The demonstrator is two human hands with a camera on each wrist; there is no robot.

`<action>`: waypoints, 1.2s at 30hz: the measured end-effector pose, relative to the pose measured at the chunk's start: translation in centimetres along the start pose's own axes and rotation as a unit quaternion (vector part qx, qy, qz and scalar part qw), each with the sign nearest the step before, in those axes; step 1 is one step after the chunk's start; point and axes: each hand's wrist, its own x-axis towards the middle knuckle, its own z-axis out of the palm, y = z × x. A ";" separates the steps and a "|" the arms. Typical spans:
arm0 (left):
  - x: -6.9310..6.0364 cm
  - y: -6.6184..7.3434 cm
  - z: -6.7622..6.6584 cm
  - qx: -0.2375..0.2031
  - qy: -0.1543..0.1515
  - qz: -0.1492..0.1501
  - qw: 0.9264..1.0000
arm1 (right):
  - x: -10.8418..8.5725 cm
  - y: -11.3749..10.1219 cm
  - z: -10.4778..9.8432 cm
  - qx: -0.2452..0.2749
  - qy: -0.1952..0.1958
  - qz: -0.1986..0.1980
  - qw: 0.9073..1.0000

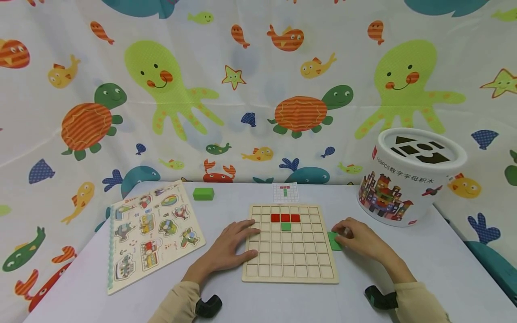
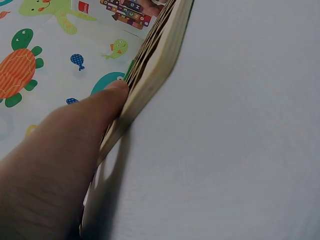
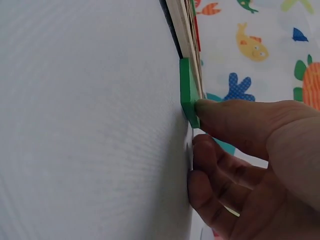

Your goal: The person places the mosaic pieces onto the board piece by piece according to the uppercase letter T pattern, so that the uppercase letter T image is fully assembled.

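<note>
A wooden grid board (image 1: 288, 260) lies flat on the table, with a row of three red squares (image 1: 285, 218) near its top and one green square (image 1: 286, 227) beneath the middle one. My left hand (image 1: 228, 246) rests on the board's left edge, fingers extended; the left wrist view shows its thumb (image 2: 90, 112) on the rim. Beside the right edge, my right hand (image 1: 361, 239) holds a flat green block (image 1: 335, 241) by its near end. In the right wrist view the thumb presses that block (image 3: 187, 90) and the other visible fingers are curled.
A small pattern card (image 1: 285, 193) lies behind the board. Left of it sits another green block (image 1: 203, 194). A picture puzzle board (image 1: 155, 233) lies at the left, and a white lidded bucket (image 1: 404, 184) stands at the back right. A printed cloth (image 1: 250, 148) hangs behind the table.
</note>
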 end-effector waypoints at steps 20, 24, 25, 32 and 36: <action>-0.1 -0.2 0.2 0.000 0.002 -0.001 1.000 | 0.8 -0.5 0.0 0.077 0.025 -0.011 0.997; -0.1 -0.1 0.1 0.003 0.003 0.001 1.000 | 1.1 -1.1 0.2 0.091 0.020 -0.020 0.995; -0.1 -0.1 0.1 0.004 0.003 0.001 1.000 | 1.2 -1.3 0.3 0.096 0.018 -0.022 0.995; 0.0 0.0 0.0 -0.002 -0.001 -0.003 1.000 | 1.6 -2.3 0.8 0.117 0.006 -0.026 0.993; 0.0 -0.1 0.1 -0.006 0.000 -0.003 1.000 | 1.9 -2.9 1.3 0.125 0.002 -0.038 0.991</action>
